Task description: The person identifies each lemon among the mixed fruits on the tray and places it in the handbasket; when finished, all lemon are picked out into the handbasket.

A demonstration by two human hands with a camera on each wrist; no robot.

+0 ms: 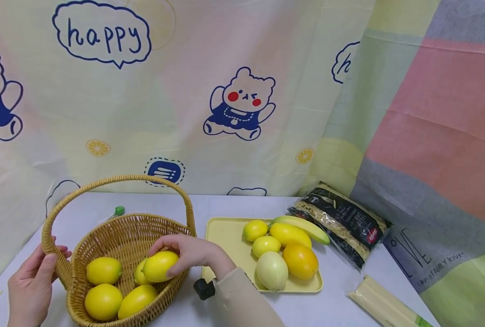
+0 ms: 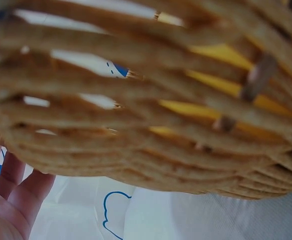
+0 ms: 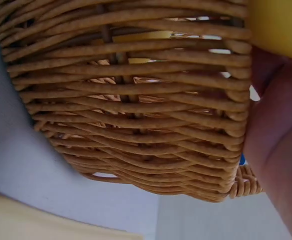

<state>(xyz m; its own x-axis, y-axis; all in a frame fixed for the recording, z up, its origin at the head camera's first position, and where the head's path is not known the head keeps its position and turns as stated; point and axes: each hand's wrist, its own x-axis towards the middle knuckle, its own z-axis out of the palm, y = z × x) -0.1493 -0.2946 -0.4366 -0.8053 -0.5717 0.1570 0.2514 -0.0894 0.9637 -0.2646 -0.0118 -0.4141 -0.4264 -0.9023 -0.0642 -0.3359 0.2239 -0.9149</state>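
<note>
A woven wicker basket (image 1: 169,302) with a tall arched handle (image 1: 117,178) stands on the left of the table. Several yellow lemons (image 1: 103,302) lie inside it. My left hand (image 1: 32,281) grips the foot of the handle at the basket's left side, thumb in front and fingers behind. Over the basket's right part, my right hand (image 1: 191,252) holds a lemon (image 1: 160,266) between thumb and fingers, beside another lemon (image 1: 139,272) partly hidden behind it. In the right wrist view the basket wall (image 3: 136,100) covers most of the lemons.
Right of the basket, a pale yellow tray (image 1: 222,231) carries lemons (image 1: 265,246), a banana (image 1: 304,227), a mango-like fruit (image 1: 289,234), an orange fruit (image 1: 301,261) and a pale green fruit (image 1: 272,271). A black-printed bag (image 1: 340,220) and a cream packet (image 1: 389,302) lie further right.
</note>
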